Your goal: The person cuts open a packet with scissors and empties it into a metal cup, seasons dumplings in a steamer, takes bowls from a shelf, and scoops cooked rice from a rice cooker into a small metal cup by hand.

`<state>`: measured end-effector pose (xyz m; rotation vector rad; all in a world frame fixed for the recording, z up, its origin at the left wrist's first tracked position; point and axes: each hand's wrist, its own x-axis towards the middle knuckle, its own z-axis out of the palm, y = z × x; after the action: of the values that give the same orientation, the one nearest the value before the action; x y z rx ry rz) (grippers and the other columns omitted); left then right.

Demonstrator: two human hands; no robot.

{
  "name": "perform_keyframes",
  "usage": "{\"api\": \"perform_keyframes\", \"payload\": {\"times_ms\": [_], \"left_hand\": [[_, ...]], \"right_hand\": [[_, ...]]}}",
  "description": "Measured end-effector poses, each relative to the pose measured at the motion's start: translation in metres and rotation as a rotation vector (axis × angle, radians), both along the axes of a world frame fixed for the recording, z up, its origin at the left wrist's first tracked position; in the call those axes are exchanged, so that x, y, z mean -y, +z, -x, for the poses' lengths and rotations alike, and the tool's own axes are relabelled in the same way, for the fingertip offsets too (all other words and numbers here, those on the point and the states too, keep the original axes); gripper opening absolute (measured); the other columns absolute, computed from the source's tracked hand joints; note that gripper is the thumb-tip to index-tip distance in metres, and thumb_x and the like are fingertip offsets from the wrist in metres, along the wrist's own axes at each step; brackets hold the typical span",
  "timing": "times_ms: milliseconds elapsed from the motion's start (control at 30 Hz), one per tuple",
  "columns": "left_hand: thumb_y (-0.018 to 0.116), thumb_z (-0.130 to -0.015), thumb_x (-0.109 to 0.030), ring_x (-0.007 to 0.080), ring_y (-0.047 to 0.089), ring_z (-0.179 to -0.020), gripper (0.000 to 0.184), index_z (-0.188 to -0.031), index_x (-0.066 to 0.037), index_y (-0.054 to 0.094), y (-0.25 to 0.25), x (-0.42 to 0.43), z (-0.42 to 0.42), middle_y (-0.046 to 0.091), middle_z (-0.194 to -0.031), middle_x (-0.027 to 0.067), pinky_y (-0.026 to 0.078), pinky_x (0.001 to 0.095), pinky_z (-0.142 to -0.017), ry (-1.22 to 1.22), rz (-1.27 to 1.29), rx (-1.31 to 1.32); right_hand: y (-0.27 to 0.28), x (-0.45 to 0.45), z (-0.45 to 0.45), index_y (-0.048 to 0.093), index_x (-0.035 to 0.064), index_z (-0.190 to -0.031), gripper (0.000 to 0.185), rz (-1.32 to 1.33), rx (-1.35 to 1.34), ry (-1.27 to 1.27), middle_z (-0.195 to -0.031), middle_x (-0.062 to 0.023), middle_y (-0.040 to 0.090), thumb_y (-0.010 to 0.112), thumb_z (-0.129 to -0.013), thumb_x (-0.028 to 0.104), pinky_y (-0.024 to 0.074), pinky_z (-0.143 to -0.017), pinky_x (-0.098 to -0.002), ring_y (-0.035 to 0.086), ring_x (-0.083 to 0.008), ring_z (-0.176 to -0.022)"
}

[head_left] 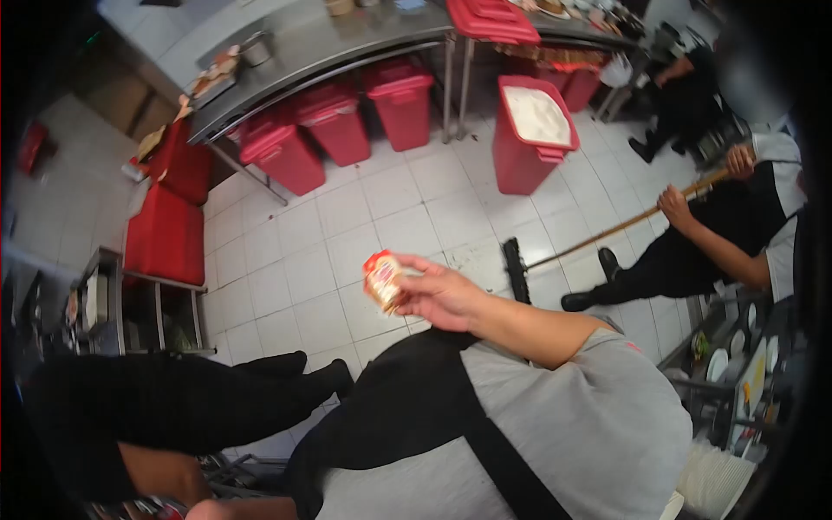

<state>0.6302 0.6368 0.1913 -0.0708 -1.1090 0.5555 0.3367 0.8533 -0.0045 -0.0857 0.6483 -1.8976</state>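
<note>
While the right hand (442, 297) grasps a small red-and-cream printed packet (384, 286) mid-view, left hand (211, 510) cropped at seven o'clock, its grip impossible to tell, black-headed broom (516, 270) at three o'clock, open red plastic bin (517, 163) toward one.

1. I see the person's right hand (438, 296) pinching a small printed packet (382, 282), left of and nearer than the open red bin (520, 165).
2. White powder (537, 115) fills that bin high.
3. Left of the bin, three lidded red bins (336, 132) stand under a steel table (347, 43).
4. Nearer than the bin, a co-worker (719, 260) grips a wooden-handled broom (516, 270).
</note>
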Motion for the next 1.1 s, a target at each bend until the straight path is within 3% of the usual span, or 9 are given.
{"api": "perform_keyframes", "payload": {"times_ms": [267, 300, 500, 600, 733, 833, 867, 967, 1100], "left_hand": [[0.068, -0.08, -0.006, 0.0206, 0.045, -0.113, 0.04, -0.112, 0.005, 0.047, -0.025, 0.021, 0.165, 0.035, -0.127, 0.0108, 0.049, 0.0356, -0.092, -0.435, -0.154, 0.143], [0.063, -0.078, 0.004, 0.0154, 0.03, -0.121, 0.04, -0.114, 0.004, 0.045, -0.028, 0.024, 0.183, 0.022, -0.129, 0.0053, 0.044, 0.0319, -0.1, -0.542, -0.232, 0.218], [0.06, -0.082, 0.002, 0.0191, 0.031, -0.123, 0.03, -0.111, -0.001, 0.051, -0.039, 0.018, 0.345, 0.029, -0.127, 0.0093, 0.048, 0.0305, -0.096, -0.869, -0.199, 0.281], [0.06, -0.081, -0.006, 0.0197, 0.031, -0.123, 0.037, -0.116, -0.003, 0.047, -0.055, 0.035, 0.421, 0.028, -0.131, 0.008, 0.046, 0.0421, -0.095, -0.812, -0.241, 0.321], [0.055, -0.084, -0.007, 0.0268, 0.04, -0.12, 0.036, -0.117, 0.004, 0.046, -0.062, 0.024, 0.546, 0.033, -0.131, 0.0182, 0.046, 0.0431, -0.095, -1.041, -0.301, 0.39], [0.053, -0.085, -0.002, 0.0313, 0.045, -0.118, 0.034, -0.118, 0.005, 0.046, -0.071, -0.002, 0.648, 0.048, -0.123, 0.0197, 0.041, 0.0388, -0.097, -1.174, -0.418, 0.781], [0.057, -0.082, -0.002, 0.0287, 0.046, -0.117, 0.034, -0.115, 0.001, 0.051, -0.088, -0.031, 0.682, 0.05, -0.122, 0.0169, 0.04, 0.0379, -0.097, -1.34, -0.702, 0.895], [0.067, -0.076, -0.005, 0.0204, 0.053, -0.11, 0.044, -0.118, -0.005, 0.055, -0.113, -0.107, 0.775, 0.05, -0.123, 0.0093, 0.046, 0.0328, -0.089, -1.344, -0.348, 1.725], [0.076, -0.069, -0.01, 0.0219, 0.047, -0.116, 0.073, -0.134, -0.011, 0.043, -0.157, -0.252, 0.844, 0.043, -0.13, 0.0097, 0.046, 0.0344, -0.09, -1.976, -0.492, 2.281]], "right_hand": [[-0.02, -0.14, 0.1, 0.036, 0.0058, -0.136, 0.044, -0.073, -0.11, -0.68, -0.119, -0.0126, 0.056, 0.048, -0.095, 0.015, 0.0488, -0.083, -0.0325, 0.059, -0.0218, -0.097], [-0.014, -0.153, 0.108, 0.036, 0.0053, -0.136, 0.044, -0.11, -0.127, -0.782, -0.119, -0.0121, 0.056, 0.047, -0.095, 0.016, 0.0487, -0.083, -0.0322, 0.059, -0.0217, -0.097], [-0.021, -0.211, 0.155, 0.036, 0.0045, -0.137, 0.044, -0.138, -0.154, -1.045, -0.117, -0.0095, 0.057, 0.046, -0.095, 0.016, 0.0478, -0.077, -0.0296, 0.058, -0.018, -0.09], [-0.036, -0.212, 0.192, 0.037, 0.0055, -0.137, 0.044, -0.07, -0.144, -1.076, -0.117, -0.0094, 0.056, 0.047, -0.095, 0.016, 0.0479, -0.077, -0.0295, 0.058, -0.0171, -0.088], [-0.044, -0.205, 0.257, 0.036, 0.0102, -0.139, 0.048, -0.011, -0.118, -1.137, -0.118, -0.0105, 0.056, 0.05, -0.093, 0.013, 0.0482, -0.077, -0.03, 0.057, -0.0169, -0.089], [-0.04, -0.204, 0.314, 0.035, 0.0132, -0.141, 0.053, -0.038, -0.1, -1.169, -0.121, -0.0111, 0.055, 0.053, -0.091, 0.011, 0.0484, -0.078, -0.0304, 0.057, -0.0174, -0.093], [-0.034, -0.204, 0.333, 0.034, 0.0132, -0.141, 0.053, -0.053, -0.096, -1.183, -0.117, -0.0097, 0.057, 0.053, -0.091, 0.012, 0.049, -0.077, -0.0302, 0.058, -0.0171, -0.09], [-0.033, -0.212, 0.384, 0.034, 0.0125, -0.141, 0.053, -0.029, -0.086, -1.241, -0.114, -0.0089, 0.058, 0.053, -0.092, 0.013, 0.0489, -0.077, -0.0298, 0.058, -0.0168, -0.087], [-0.033, -0.23, 0.433, 0.033, 0.0126, -0.141, 0.052, 0.077, -0.105, -1.239, -0.111, -0.0088, 0.058, 0.052, -0.093, 0.016, 0.0477, -0.076, -0.0294, 0.058, -0.0158, -0.086]]}}
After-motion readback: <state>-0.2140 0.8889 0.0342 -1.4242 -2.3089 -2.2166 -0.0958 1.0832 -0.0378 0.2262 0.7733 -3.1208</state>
